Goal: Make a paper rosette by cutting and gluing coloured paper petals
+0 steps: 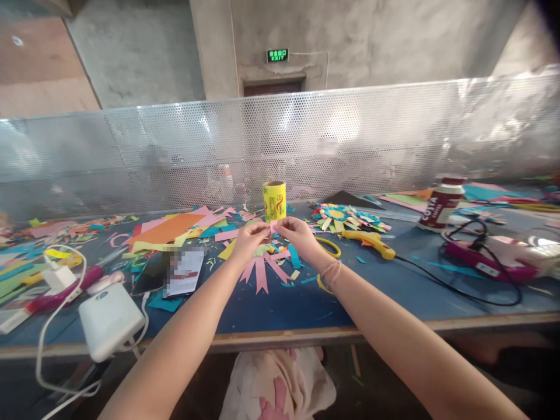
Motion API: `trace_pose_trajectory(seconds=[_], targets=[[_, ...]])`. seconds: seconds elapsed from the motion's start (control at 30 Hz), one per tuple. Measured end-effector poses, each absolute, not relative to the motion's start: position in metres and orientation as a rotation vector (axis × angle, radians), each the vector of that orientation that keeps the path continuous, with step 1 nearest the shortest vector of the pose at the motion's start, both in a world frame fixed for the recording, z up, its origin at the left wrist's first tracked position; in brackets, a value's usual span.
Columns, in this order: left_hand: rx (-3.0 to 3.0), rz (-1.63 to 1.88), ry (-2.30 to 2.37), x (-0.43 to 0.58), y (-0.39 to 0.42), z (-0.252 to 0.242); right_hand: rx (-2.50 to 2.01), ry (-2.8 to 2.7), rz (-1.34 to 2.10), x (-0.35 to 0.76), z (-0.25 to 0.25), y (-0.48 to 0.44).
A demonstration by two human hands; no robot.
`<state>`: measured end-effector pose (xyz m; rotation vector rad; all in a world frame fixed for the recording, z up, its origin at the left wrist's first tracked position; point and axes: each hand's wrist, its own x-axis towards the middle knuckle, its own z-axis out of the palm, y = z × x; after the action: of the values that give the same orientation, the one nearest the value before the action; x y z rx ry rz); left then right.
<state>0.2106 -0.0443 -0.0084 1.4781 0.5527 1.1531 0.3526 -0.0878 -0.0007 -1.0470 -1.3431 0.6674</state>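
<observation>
My left hand (250, 240) and my right hand (298, 234) meet over the middle of the table, both with fingers pinched on a small pink paper strip (274, 226). Beneath them lies a fan of notched pink paper strips (261, 273) with some green and blue pieces among it, partly hidden by my hands. Just behind my fingers stands a yellow tape roll (275, 201). Beside my right wrist are yellow-handled scissors (329, 247), their blades hidden. Farther right rests a yellow glue gun (370, 242) with a black cord.
Paper scraps and orange sheets (168, 228) cover the left. A phone (186, 273) and a white power bank (111, 321) with cables lie nearer. A paper flower (336, 214), a coffee bottle (441, 204) and a purple power strip (490, 259) sit right. A perforated metal panel (175, 151) borders the back.
</observation>
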Motion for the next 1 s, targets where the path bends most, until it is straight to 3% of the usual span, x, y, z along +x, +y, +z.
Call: trace_pose_trajectory(seconds=[0.3,1.0], targets=[[1.438,1.205,0.579,0.211,-0.046,-0.005,-1.041,-1.319,0.628,0.357,-0.007,-0.081],[1.538,1.133,0.555,0.214,-0.052,-0.004,-0.836,-1.167,0.920,0.347,-0.006,-0.084]])
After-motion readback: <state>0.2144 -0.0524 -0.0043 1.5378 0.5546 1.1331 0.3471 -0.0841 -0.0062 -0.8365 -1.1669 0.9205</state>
